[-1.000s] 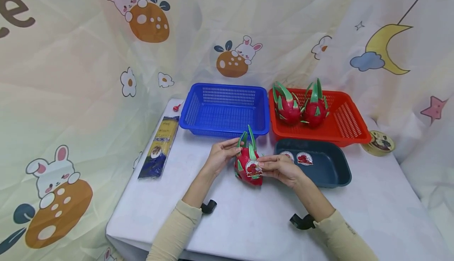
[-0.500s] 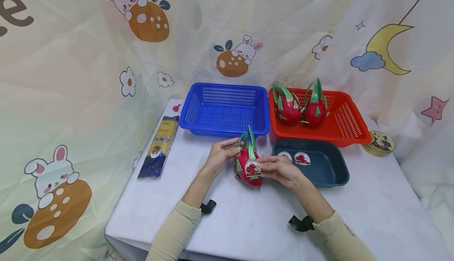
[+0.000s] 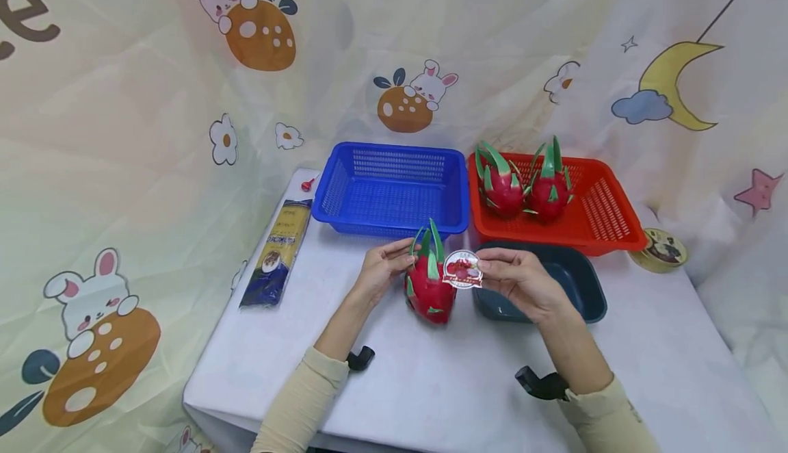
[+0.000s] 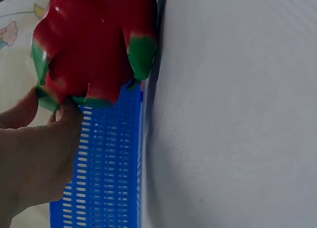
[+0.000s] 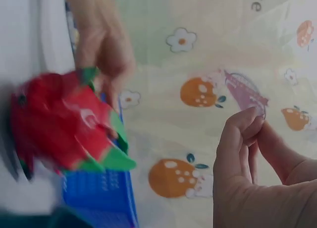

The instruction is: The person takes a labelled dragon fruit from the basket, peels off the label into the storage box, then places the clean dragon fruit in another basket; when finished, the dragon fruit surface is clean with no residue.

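A red dragon fruit (image 3: 427, 292) with green leafy tips stands over the middle of the white table. My left hand (image 3: 383, 272) pinches it by a green scale near the top, as the left wrist view shows of the hand (image 4: 39, 148) and fruit (image 4: 94, 39). Between thumb and fingertips, my right hand (image 3: 523, 282) pinches a round white-edged sticker (image 3: 463, 270) printed with red fruit. The sticker overlaps the fruit's right side in the head view. In the right wrist view, the sticker (image 5: 245, 91) is apart from the fruit (image 5: 64, 124).
A blue basket (image 3: 394, 227) stands behind the hands. To its right, a red basket (image 3: 606, 241) holds two dragon fruits (image 3: 526, 193). A dark tray (image 3: 581, 282) lies partly behind my right hand. A pasta packet (image 3: 277, 254), small red item (image 3: 307, 185) and round tin (image 3: 660, 251) flank them.
My right hand has drawn back up and to the right from the dragon fruit's front, carrying the sticker. It now covers the tray's stickers. The left hand keeps its hold on the fruit.
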`<action>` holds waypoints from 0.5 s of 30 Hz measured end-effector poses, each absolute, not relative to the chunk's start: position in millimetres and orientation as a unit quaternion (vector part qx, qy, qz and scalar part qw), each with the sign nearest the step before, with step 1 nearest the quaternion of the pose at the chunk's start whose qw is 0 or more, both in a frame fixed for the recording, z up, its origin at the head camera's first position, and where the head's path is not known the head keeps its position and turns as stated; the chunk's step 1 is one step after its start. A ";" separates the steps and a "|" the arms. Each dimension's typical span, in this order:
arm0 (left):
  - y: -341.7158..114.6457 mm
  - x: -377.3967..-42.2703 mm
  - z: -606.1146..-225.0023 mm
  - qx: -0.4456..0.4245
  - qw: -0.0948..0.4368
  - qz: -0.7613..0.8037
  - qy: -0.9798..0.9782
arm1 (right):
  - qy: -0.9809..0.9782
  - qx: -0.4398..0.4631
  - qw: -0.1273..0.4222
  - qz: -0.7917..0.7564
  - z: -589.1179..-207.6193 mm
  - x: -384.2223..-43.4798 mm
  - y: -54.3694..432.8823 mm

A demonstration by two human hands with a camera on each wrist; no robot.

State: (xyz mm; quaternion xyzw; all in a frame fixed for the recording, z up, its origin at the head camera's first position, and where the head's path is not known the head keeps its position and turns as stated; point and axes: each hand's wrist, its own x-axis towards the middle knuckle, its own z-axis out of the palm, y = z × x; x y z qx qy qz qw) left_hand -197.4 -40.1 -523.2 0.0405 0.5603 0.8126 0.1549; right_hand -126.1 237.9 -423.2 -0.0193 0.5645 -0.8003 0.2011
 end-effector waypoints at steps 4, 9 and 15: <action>-41.2 -198.0 -521.0 0.042 0.148 0.812 0.562 | 0.572 -0.015 0.183 -0.799 -408.7 -129.8 253.7; -41.0 -198.6 -519.5 0.042 0.160 0.807 0.567 | 0.587 0.008 0.181 -0.789 -413.7 -137.1 274.9; -39.4 -197.9 -519.4 0.032 0.175 0.804 0.568 | 0.629 0.041 0.181 -0.755 -421.9 -144.1 307.8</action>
